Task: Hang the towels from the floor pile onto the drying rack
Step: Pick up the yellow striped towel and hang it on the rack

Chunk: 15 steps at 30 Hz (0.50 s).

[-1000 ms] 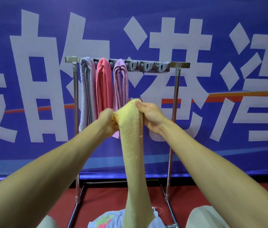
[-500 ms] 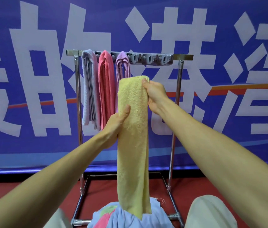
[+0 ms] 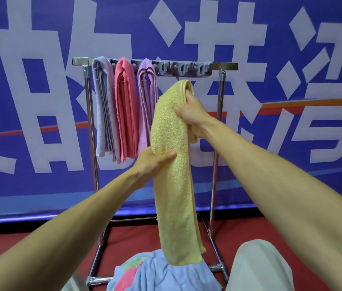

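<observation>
Before the drying rack (image 3: 224, 66): yellow towel (image 3: 174, 185) raised nearer to it, top now doubled.
Right hand (image 3: 189, 116): grips the fold.
Left hand (image 3: 151, 166): pinches its middle.
Meaning: nearly ready to hang.

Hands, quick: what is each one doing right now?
Left hand: holds the yellow towel midway, thumb across its front.
Right hand: grips the towel's folded top.

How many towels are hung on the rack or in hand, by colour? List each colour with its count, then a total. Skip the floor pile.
Blue-grey towel, on the rack: 1
Pink towel, on the rack: 1
Purple towel, on the rack: 1
Yellow towel, held, not yet hung: 1
Total: 4
</observation>
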### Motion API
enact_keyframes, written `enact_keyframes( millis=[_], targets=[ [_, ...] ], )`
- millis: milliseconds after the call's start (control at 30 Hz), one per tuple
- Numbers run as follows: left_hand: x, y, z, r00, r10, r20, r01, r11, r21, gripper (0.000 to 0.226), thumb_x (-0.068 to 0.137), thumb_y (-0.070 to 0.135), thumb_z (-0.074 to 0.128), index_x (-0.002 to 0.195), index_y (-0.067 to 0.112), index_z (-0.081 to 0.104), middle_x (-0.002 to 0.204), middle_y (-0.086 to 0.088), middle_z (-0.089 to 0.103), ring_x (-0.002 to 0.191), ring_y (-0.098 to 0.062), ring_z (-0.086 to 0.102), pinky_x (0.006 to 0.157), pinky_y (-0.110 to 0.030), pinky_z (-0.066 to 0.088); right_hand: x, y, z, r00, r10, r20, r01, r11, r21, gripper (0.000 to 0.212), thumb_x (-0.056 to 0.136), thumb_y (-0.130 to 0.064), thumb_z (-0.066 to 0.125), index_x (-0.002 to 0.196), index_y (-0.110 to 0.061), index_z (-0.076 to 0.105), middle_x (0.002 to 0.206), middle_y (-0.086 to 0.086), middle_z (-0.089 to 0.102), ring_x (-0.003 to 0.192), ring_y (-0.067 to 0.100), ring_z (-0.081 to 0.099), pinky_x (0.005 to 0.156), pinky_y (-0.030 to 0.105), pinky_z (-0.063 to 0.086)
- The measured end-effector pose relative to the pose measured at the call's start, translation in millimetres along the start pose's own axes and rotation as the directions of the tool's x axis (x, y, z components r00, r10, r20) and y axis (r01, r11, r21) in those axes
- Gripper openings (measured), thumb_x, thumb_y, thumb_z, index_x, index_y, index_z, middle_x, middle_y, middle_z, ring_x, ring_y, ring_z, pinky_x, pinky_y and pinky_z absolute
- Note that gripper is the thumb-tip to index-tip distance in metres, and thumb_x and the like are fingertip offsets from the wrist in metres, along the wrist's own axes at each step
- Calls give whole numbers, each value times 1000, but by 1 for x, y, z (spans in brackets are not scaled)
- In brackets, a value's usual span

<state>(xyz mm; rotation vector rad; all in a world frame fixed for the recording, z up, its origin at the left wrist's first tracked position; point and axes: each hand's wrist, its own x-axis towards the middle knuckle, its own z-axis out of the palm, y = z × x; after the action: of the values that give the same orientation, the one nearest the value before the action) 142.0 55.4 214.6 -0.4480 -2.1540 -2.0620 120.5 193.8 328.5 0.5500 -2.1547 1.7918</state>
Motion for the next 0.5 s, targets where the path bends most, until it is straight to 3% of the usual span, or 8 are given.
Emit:
enact_keyframes(
  millis=[200,300,400,500],
  targets=[
    [-2,11,-3,998,-9,56,9,1000,-1,12,85,15,69,96,9,70,96,-5,74,89,-19,71,83,-33,57,5,3,-3,987,56,-153,-39,993,115,46,96,0,49,140,-14,43,118,9,63,104,24,65,89,43,56],
    [-2,15,-6,996,-9,90,8,1000,16,17,83,16,72,97,7,70,97,-6,75,92,-21,71,83,-33,57,6,2,-4,967,104,-233,-56,977,204,29,96,0,49,120,-14,55,114,12,65,101,25,66,89,45,56],
    [-5,20,-3,999,30,44,-30,1000,7,14,84,17,72,96,10,70,91,-1,75,83,-13,72,72,-25,58,7,-2,-4,929,213,-302,-103,935,340,20,95,1,48,102,-14,60,116,21,65,106,36,65,89,56,53],
    [-7,21,8,990,120,-73,-120,993,-6,11,87,20,70,94,12,69,83,5,74,72,-4,70,61,-16,54,9,-6,-4,886,331,-324,-153,870,469,18,95,1,47,90,-13,56,98,15,66,98,33,67,86,52,55]
  ],
)
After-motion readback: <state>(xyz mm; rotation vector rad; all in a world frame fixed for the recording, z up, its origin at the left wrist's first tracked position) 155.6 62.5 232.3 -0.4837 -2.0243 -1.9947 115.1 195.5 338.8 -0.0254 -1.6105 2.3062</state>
